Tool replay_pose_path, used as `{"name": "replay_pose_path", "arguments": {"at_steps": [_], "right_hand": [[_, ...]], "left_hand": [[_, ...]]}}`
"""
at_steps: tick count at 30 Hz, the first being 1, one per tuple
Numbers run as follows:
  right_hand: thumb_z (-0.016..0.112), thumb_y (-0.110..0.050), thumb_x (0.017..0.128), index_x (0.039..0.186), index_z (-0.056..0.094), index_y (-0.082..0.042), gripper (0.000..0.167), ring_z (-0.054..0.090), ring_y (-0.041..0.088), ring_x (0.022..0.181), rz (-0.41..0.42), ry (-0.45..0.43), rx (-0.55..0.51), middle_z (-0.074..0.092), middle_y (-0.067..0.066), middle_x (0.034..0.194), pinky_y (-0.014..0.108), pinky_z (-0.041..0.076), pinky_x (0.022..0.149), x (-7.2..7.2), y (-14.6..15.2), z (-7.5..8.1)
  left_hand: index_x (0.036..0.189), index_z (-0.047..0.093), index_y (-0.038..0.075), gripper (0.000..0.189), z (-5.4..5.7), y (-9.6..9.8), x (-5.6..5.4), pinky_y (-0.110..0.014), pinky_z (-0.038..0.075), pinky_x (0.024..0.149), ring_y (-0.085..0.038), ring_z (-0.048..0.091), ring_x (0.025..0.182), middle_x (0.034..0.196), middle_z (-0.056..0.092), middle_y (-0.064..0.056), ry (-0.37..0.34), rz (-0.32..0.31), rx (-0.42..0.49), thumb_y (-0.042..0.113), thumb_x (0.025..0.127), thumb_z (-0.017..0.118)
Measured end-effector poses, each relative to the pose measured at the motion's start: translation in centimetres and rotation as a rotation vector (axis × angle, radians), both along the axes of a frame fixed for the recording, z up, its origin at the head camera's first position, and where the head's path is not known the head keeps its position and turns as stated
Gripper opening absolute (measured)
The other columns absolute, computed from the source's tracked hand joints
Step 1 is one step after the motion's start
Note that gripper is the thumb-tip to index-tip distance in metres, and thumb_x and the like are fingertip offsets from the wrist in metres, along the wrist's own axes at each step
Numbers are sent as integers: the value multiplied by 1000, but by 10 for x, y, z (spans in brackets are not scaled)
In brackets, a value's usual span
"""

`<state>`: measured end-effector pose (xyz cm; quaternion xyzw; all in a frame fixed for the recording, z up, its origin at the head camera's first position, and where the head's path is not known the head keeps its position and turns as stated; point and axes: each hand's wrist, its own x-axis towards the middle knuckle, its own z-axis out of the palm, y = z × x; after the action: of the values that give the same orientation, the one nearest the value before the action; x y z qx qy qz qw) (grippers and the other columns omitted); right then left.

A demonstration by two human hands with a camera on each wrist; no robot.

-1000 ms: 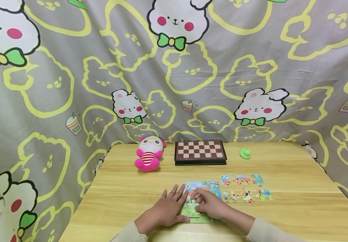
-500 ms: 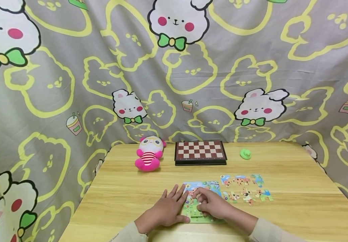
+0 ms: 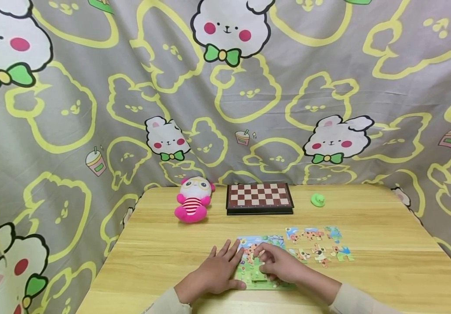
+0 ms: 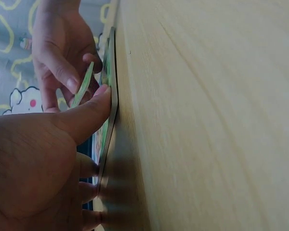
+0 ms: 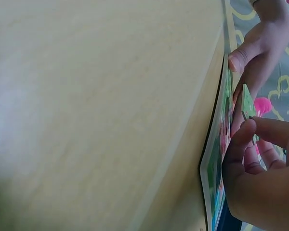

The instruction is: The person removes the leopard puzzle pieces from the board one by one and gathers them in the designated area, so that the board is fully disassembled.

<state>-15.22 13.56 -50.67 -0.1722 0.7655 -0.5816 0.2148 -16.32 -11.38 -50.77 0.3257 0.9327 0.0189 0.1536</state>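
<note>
My left hand (image 3: 219,270) lies with fingers spread along the left edge of a colourful puzzle board (image 3: 262,286). Its thumb touches the board's near edge, as the left wrist view shows. Over the board, my right hand (image 3: 280,264) pinches a green puzzle piece (image 3: 258,275) between thumb and fingers. That puzzle piece (image 5: 247,100) is tilted up from the board in the right wrist view. Part of the board's right side is hidden under the right hand and forearm.
Two rows of loose puzzle pieces (image 3: 321,254) lie right of the board. Farther back stand a pink plush panda (image 3: 192,205), a folded chessboard (image 3: 260,195) and a small green toy duck (image 3: 318,199). A patterned curtain (image 3: 272,100) hangs behind the table.
My right hand has slid a little to the right over the board, carrying the green puzzle piece with it. The left hand stays in place.
</note>
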Motion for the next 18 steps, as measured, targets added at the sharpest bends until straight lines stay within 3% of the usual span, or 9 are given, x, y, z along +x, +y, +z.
{"name": "replay_pose_path", "arguments": {"at_steps": [18], "right_hand": [[65, -3, 96, 123, 59, 0, 28, 50, 11, 68, -42, 19, 20, 57, 11, 101, 20, 44, 51, 8, 44, 1]], "left_hand": [[167, 20, 23, 99, 0, 0, 2, -63, 27, 120, -32, 11, 159, 174, 5, -2, 2, -1, -1, 79, 90, 47]]}}
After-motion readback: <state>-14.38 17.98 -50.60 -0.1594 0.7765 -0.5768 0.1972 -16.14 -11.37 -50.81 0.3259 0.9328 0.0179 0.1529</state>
